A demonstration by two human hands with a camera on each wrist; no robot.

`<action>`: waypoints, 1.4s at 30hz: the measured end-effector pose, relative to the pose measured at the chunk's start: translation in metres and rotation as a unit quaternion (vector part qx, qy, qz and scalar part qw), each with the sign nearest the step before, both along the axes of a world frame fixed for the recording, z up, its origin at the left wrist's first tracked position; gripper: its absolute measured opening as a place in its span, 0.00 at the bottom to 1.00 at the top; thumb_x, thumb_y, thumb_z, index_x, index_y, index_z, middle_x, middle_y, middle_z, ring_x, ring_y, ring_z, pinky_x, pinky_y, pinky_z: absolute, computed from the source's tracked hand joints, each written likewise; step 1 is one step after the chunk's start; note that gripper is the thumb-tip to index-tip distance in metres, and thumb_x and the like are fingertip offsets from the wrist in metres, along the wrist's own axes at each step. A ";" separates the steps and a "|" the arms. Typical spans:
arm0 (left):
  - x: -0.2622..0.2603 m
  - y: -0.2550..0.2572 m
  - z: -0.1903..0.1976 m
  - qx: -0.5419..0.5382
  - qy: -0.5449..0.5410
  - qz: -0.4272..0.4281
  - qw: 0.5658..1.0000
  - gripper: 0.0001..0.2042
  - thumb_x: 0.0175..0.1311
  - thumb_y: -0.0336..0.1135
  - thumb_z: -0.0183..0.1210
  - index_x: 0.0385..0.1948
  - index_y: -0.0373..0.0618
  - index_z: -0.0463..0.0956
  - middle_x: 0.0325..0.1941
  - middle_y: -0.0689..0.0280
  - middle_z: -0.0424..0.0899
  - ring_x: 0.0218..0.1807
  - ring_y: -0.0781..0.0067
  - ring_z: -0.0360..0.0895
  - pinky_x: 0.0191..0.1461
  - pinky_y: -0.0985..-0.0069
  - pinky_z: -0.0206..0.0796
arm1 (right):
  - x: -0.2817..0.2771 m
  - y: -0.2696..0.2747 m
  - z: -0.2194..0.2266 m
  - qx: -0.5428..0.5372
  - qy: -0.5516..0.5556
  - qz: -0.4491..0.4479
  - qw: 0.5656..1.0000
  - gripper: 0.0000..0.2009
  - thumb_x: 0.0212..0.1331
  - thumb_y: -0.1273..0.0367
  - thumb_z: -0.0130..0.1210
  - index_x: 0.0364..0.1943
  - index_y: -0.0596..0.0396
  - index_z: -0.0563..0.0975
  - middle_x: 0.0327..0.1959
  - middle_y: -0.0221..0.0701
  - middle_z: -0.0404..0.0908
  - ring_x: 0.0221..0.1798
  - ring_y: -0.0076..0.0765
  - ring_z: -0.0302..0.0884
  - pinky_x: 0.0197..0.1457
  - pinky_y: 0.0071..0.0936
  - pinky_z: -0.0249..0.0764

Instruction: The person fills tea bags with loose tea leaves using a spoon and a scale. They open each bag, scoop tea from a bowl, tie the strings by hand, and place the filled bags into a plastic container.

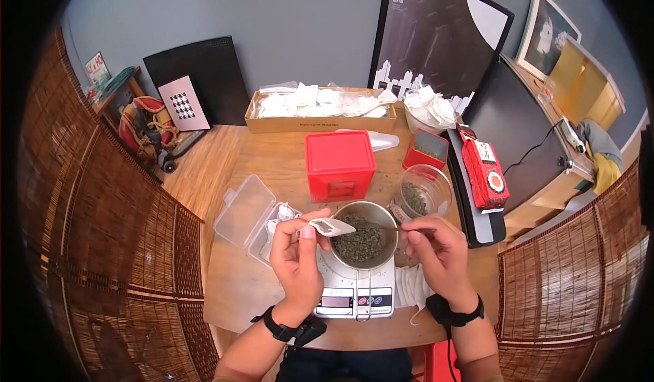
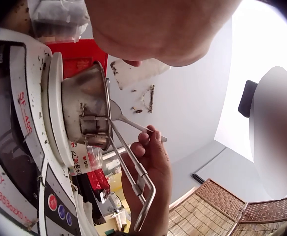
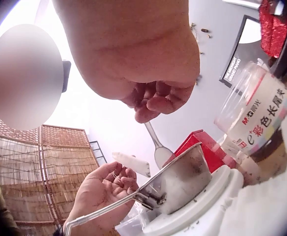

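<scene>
A metal pot [image 1: 361, 263] of dried green leaves [image 1: 359, 244] stands on a white scale [image 1: 387, 290], its folding handle toward the person. The left hand [image 1: 298, 263] pinches a small white pouch [image 1: 332, 227] at the pot's left rim, its mouth facing the hand. From the right, the right hand [image 1: 441, 256] holds a metal spoon [image 3: 159, 150] by its handle, between thumb and fingers, with the bowl end over the pot. In the left wrist view the spoon [image 2: 128, 121] slants above the rim. Whether the spoon carries leaves, I cannot tell.
Behind the pot stands a red box [image 1: 340, 164]; right of it are a clear jar [image 1: 439, 191] and a red tin [image 1: 417, 157]. An open plastic case [image 1: 245, 211] lies left. White pouches fill a cardboard box [image 1: 320, 124] at the back; others lie right of the scale.
</scene>
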State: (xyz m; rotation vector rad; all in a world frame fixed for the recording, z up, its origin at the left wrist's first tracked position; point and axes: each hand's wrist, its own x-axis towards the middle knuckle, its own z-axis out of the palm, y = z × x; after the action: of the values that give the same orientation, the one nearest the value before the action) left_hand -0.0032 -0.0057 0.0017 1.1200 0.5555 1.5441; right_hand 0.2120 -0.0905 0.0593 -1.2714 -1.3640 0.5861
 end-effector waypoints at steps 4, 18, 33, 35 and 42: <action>0.001 0.000 0.002 0.001 -0.002 -0.003 1.000 0.04 0.88 0.31 0.53 0.50 0.42 0.72 0.62 0.47 0.88 0.39 0.76 0.79 0.48 0.75 0.75 | 0.002 0.014 0.000 -0.004 -0.104 0.037 0.994 0.09 0.74 0.78 0.64 0.54 0.62 0.88 0.39 0.35 0.89 0.35 0.24 0.84 0.39 0.22 0.78; -0.001 -0.009 0.013 0.045 0.098 -0.036 0.994 0.05 0.87 0.33 0.54 0.47 0.43 0.73 0.54 0.51 0.92 0.38 0.82 0.76 0.44 0.81 0.70 | 0.009 0.006 -0.020 -0.001 -0.102 -0.100 0.990 0.04 0.74 0.76 0.63 0.46 0.63 0.86 0.33 0.34 0.89 0.30 0.20 0.82 0.34 0.21 0.76; -0.004 -0.004 0.004 0.028 0.082 -0.077 0.993 0.02 0.82 0.23 0.56 0.45 0.37 0.76 0.58 0.52 0.88 0.44 0.82 0.78 0.48 0.81 0.71 | 0.027 0.016 -0.044 -0.131 0.316 -0.053 0.938 0.08 0.81 0.69 0.60 0.48 0.62 0.85 0.35 0.36 0.91 0.30 0.24 0.86 0.34 0.19 0.76; -0.003 -0.006 0.010 0.008 0.091 -0.074 0.993 0.02 0.81 0.25 0.57 0.43 0.39 0.76 0.54 0.51 0.89 0.40 0.82 0.77 0.45 0.81 0.71 | 0.026 0.016 -0.043 -0.132 0.311 -0.058 0.939 0.08 0.80 0.70 0.60 0.48 0.62 0.85 0.35 0.36 0.91 0.29 0.24 0.86 0.34 0.19 0.76; 0.000 -0.008 0.012 -0.011 0.086 -0.083 0.993 0.03 0.81 0.27 0.57 0.42 0.40 0.75 0.51 0.51 0.92 0.34 0.83 0.76 0.41 0.81 0.71 | 0.028 0.009 -0.023 -0.153 0.240 -0.093 0.954 0.07 0.78 0.71 0.63 0.52 0.59 0.83 0.29 0.29 0.88 0.24 0.18 0.80 0.26 0.17 0.70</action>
State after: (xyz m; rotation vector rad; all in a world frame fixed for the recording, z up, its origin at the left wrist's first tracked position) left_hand -0.0027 -0.0135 0.0132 1.2580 0.5775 1.3038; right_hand 0.2398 -0.0818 0.0365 -1.3699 -0.7592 0.9303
